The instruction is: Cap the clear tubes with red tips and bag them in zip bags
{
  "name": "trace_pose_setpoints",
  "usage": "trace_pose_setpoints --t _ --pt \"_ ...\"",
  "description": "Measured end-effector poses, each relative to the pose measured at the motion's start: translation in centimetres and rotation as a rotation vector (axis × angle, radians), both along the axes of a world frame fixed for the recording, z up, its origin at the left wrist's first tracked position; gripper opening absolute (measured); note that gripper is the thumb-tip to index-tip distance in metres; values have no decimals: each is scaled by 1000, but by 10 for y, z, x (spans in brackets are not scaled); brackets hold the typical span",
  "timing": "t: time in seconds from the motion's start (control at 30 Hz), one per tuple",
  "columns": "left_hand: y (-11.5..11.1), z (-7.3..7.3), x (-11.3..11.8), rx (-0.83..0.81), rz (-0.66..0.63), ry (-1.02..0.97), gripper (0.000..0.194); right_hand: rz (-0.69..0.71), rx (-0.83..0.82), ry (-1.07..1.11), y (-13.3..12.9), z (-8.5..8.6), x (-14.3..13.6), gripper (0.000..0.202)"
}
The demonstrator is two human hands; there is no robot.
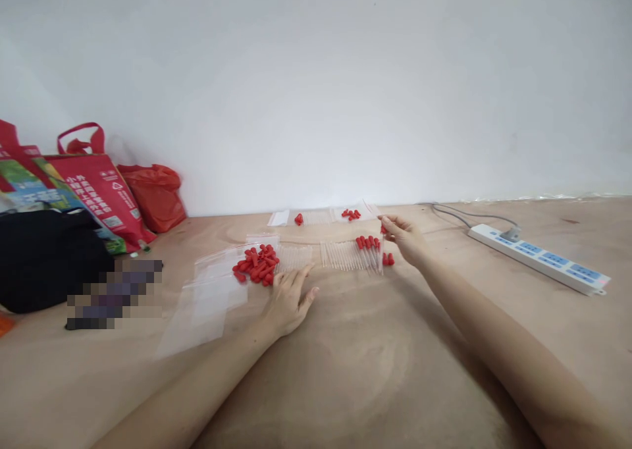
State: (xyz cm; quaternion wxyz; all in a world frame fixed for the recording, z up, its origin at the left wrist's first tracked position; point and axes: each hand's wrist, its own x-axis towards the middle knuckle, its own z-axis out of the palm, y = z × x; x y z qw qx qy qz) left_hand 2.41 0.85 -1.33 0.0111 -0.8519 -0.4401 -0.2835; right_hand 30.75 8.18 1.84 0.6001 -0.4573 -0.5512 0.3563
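Note:
My left hand [289, 301] rests with fingers apart at the near edge of a group of clear tubes [295, 258], holding nothing. Beside its fingertips lies a pile of red rubber bulbs [257, 263] on clear plastic bags [210, 304]. My right hand [402, 237] pinches a red bulb [384, 228] between thumb and finger, above the right end of a row of clear tubes [338, 255]. Several tubes at that end carry red bulbs [368, 242] on their far ends. Two loose red bulbs [388, 259] lie just right of the row.
Farther back, bags hold more tubes [316, 218] and red bulbs [351, 214]. A white power strip [538, 258] with a plugged-in cable lies at right. Red bags [153, 195] and a black bag [49, 258] stand at left, near a blurred-out item [116, 295]. A wall rises behind.

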Motion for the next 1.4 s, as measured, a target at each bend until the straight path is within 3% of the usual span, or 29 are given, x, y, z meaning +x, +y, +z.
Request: trace_pose_setpoints --t 0.13,0.27,0.37,0.53,0.67,0.87,1.13,1.23,1.4 --pt "-1 1 2 -33 -1 34 34 -184 -162 -261 13 -19 29 33" --pt "-1 1 1 -49 5 54 34 -244 -266 -403 20 -42 25 34" --pt "-1 2 1 -61 12 65 33 -265 -270 -499 21 -47 18 39" --pt "-2 4 3 -68 30 71 30 -320 -298 -685 18 -38 21 37" --pt "-3 3 3 -28 76 74 26 -378 -453 -825 13 -28 32 34" --pt "4 4 3 11 239 108 16 -97 -704 -788 4 -18 28 19" --pt "47 25 23 -31 505 236 19 -156 -674 -777 5 -16 24 11" --pt "62 26 34 -65 543 270 21 -208 -638 -797 8 -13 29 3" --pt "72 24 45 -97 563 300 25 -221 -522 -823 4 0 24 9"
